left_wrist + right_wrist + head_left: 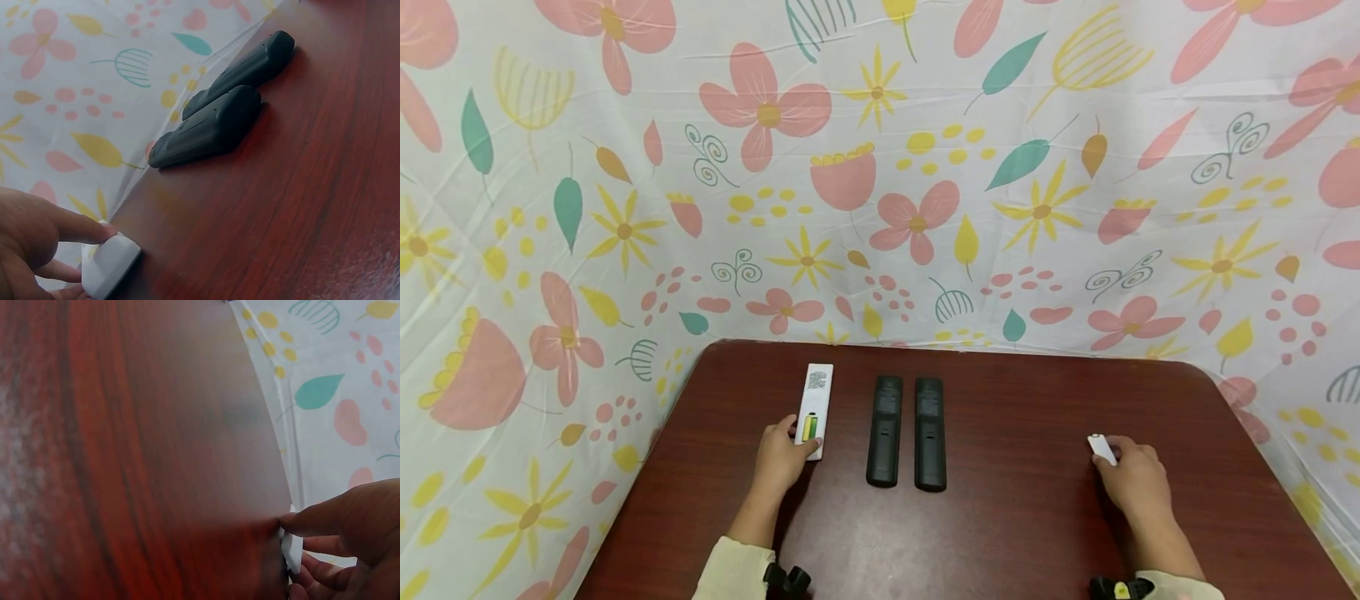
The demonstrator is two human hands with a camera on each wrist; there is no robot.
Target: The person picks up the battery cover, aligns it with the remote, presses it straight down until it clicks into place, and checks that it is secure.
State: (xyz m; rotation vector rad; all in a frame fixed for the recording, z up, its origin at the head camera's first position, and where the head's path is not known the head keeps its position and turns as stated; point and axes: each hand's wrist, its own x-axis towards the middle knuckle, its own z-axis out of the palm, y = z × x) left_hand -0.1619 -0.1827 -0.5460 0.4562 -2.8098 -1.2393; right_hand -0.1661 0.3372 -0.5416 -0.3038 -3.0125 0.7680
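A long white box (pixel 817 392) with green and yellow batteries pictured on it lies on the table at the left. My left hand (pixel 781 457) grips its near end, thumb and fingers on opposite sides; the left wrist view shows the box's white end (pixel 112 265). On the right, my right hand (pixel 1135 479) pinches a small flat white object (pixel 1102 449), its kind unclear. In the right wrist view the object (pixel 292 547) is partly hidden by fingers. Two black remote controls (pixel 884 433) (pixel 930 437) lie side by side, backs up, between the hands.
The dark red-brown wooden table (pixel 1015 417) has rounded far corners. Behind it and along its sides hangs a white cloth (pixel 955 242) printed with flowers and leaves. Black straps circle both wrists.
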